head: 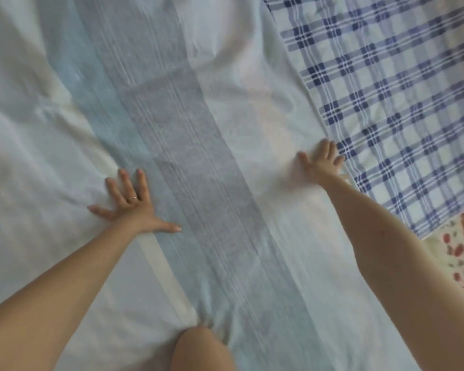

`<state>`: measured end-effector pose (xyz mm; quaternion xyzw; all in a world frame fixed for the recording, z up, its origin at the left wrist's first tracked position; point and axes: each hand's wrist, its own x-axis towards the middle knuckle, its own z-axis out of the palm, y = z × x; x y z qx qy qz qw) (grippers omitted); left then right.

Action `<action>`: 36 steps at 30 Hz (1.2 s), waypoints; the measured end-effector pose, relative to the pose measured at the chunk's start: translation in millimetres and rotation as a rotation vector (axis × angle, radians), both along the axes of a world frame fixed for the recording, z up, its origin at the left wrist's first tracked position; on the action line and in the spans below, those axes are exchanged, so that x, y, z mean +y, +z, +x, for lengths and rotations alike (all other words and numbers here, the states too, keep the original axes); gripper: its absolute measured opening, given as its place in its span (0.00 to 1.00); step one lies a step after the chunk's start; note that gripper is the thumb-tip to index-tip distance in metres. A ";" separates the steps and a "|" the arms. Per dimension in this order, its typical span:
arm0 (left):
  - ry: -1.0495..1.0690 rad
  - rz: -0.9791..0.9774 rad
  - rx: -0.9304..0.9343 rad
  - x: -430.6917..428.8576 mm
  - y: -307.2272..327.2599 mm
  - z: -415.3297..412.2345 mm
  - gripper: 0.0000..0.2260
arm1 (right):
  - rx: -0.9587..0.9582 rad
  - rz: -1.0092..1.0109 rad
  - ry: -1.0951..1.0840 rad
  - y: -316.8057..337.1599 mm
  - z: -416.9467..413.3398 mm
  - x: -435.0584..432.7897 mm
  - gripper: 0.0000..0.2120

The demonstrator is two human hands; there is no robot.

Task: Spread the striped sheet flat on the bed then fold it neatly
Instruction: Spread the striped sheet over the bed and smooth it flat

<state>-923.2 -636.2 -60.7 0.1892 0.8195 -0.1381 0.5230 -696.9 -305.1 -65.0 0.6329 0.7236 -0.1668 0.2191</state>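
Note:
The striped sheet (188, 145), white with a broad grey-blue band of fine lines running from top left to bottom middle, covers most of the bed. My left hand (130, 207) lies flat on it with fingers spread, just left of the band; a ring sits on one finger. My right hand (323, 160) presses flat with spread fingers near the sheet's right edge, where it meets the plaid cloth. Soft wrinkles remain in the sheet at the left and upper middle.
A blue-and-white plaid cloth (391, 108) lies under the sheet at the upper right. A cream fabric with red flowers (458, 253) shows at the right edge. My knee (201, 349) rests on the sheet at the bottom middle.

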 end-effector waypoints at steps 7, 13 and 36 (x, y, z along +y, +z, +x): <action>0.019 -0.129 -0.057 14.1 11.4 -0.5 0.74 | 0.161 0.043 -0.189 20.7 -39.1 57.5 0.22; 0.042 -0.168 -0.064 19.9 8.3 -2.1 0.74 | -0.035 0.228 -0.114 6.6 -60.5 67.4 0.11; -0.011 -0.188 -0.072 27.0 6.1 -3.4 0.75 | 0.037 0.112 -0.154 -22.3 -27.0 -42.0 0.36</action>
